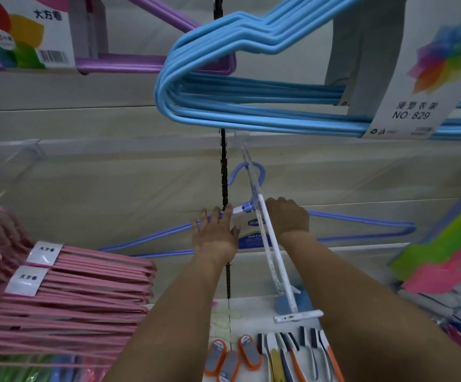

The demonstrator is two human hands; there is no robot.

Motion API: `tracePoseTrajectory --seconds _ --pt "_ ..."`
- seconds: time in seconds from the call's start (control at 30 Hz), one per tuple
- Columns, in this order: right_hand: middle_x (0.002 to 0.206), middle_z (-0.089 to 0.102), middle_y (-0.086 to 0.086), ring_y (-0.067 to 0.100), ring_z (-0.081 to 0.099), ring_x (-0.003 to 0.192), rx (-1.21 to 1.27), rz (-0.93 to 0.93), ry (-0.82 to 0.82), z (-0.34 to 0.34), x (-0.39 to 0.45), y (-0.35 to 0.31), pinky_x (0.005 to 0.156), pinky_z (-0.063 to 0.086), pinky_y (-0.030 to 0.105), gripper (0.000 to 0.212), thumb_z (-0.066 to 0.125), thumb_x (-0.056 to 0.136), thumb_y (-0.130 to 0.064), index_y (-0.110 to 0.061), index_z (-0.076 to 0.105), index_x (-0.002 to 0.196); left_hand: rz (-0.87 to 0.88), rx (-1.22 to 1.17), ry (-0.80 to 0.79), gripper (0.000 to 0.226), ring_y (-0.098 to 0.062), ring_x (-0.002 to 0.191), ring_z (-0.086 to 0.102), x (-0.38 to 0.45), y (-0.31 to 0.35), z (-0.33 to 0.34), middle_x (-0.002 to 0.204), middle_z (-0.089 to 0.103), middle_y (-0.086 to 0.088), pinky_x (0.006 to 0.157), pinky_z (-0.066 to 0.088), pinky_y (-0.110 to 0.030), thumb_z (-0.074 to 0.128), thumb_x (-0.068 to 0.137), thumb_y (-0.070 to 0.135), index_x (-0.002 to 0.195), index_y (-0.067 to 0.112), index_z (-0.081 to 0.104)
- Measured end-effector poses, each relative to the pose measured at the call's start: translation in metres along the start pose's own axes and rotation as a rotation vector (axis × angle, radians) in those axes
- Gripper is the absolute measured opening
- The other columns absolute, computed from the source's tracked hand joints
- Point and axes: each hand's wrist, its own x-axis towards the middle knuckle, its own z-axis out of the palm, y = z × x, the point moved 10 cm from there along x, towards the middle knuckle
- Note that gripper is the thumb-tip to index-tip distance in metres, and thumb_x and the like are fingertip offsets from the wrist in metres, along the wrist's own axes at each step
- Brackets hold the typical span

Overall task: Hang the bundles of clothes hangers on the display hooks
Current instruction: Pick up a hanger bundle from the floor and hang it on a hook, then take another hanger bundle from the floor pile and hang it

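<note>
Head view, left hand [215, 238] fingers spread on blue hanger bundle [361, 224], right hand [287, 215] gripping it, white hook [272, 244] between, pink hangers [66, 293] left.

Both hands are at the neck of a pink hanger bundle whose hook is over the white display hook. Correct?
Not quite. In the head view the bundle under the left hand and right hand is blue-violet; the pink hangers hang untouched at left. The display hook part holds.

Shop aisle, labelled hanger bundles [251, 106], display hooks [276, 249]

Dim, flat, bluish light with faint shadows; edges bend and blur, perhaps from head motion.
</note>
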Motion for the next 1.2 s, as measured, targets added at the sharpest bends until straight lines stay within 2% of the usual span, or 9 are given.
tracePoseTrajectory --seconds 0.23,0.4,0.6,0.73,0.83,0.9,0.97,1.07,1.2 --pt "0.130 0.051 0.008 0.028 0.046 0.122 -0.003 0.009 0.004 0.002 -0.002 0.006 0.102 0.034 0.040 0.034 0.033 0.101 -0.017 -0.014 0.043 0.134 0.041 -0.155 -0.068 0.060 -0.027 0.148 -0.003 -0.004 0.007 0.010 0.161 -0.007 0.000 0.118 0.009 -0.042 0.024 0.103 0.040 0.151 0.029 -0.008" --pt "0.132 0.051 0.008 0.027 0.046 0.122 0.035 0.012 -0.044 0.004 -0.006 0.007 0.102 0.034 0.038 0.037 0.029 0.103 -0.029 -0.013 0.042 0.134 0.069 -0.191 -0.121 0.065 -0.032 0.147 -0.006 -0.006 0.011 0.014 0.160 -0.010 -0.007 0.119 0.008 -0.042 0.030 0.102 0.033 0.151 0.023 -0.011" --pt "0.122 0.058 0.007 0.027 0.054 0.113 0.093 -0.003 -0.027 -0.014 -0.027 0.022 0.090 0.039 0.034 0.037 0.032 0.102 -0.034 -0.010 0.046 0.128 0.066 -0.100 -0.074 0.068 -0.024 0.147 -0.010 -0.037 0.019 0.006 0.160 -0.012 -0.007 0.120 0.004 -0.042 0.032 0.102 0.032 0.150 0.013 -0.013" --pt "0.068 0.065 0.010 0.029 0.064 0.060 0.094 -0.021 0.191 -0.052 -0.058 0.038 0.053 0.046 0.025 0.019 0.061 0.082 -0.023 -0.005 0.065 0.081 0.023 -0.175 -0.039 0.065 -0.025 0.148 0.001 -0.058 0.025 -0.006 0.160 0.000 -0.008 0.119 0.011 -0.042 0.033 0.102 0.032 0.152 0.011 -0.003" --pt "0.108 0.064 0.013 0.031 0.061 0.098 0.161 -0.011 -0.016 -0.048 -0.082 0.054 0.079 0.045 0.033 0.030 0.046 0.098 -0.029 -0.007 0.057 0.116 0.033 -0.247 -0.013 0.061 -0.029 0.144 0.020 -0.082 0.038 -0.017 0.157 0.018 -0.011 0.113 0.025 -0.045 0.036 0.101 0.033 0.153 0.014 0.011" --pt "0.125 0.058 0.010 0.029 0.055 0.113 0.187 0.021 -0.022 -0.054 -0.099 0.072 0.087 0.041 0.034 0.039 0.032 0.102 -0.034 -0.011 0.047 0.130 0.010 -0.306 -0.034 0.067 -0.030 0.141 0.028 -0.101 0.048 -0.015 0.154 0.026 -0.011 0.111 0.030 -0.046 0.037 0.097 0.045 0.152 0.015 0.014" --pt "0.128 0.056 0.009 0.028 0.053 0.115 0.198 0.049 -0.048 -0.062 -0.119 0.087 0.088 0.041 0.035 0.041 0.031 0.102 -0.036 -0.013 0.045 0.132 -0.021 -0.402 -0.068 0.081 -0.028 0.146 0.015 -0.117 0.065 -0.011 0.159 0.014 -0.011 0.116 0.020 -0.045 0.028 0.087 0.062 0.152 0.016 0.013" --pt "0.125 0.058 0.010 0.029 0.053 0.116 0.274 0.099 -0.091 -0.069 -0.146 0.114 0.090 0.041 0.035 0.040 0.032 0.102 -0.037 -0.014 0.047 0.130 -0.005 -0.334 -0.116 0.063 -0.023 0.148 0.002 -0.136 0.094 -0.018 0.160 0.002 -0.008 0.118 0.004 -0.033 0.029 0.100 0.043 0.152 0.013 0.008" --pt "0.119 0.061 0.013 0.031 0.057 0.109 0.285 0.212 -0.106 -0.084 -0.183 0.154 0.085 0.043 0.034 0.038 0.033 0.101 -0.038 -0.014 0.047 0.127 0.071 -0.265 -0.141 0.059 -0.022 0.148 0.001 -0.152 0.133 -0.027 0.161 0.003 -0.005 0.120 0.006 -0.036 0.027 0.103 0.038 0.152 0.013 0.007"
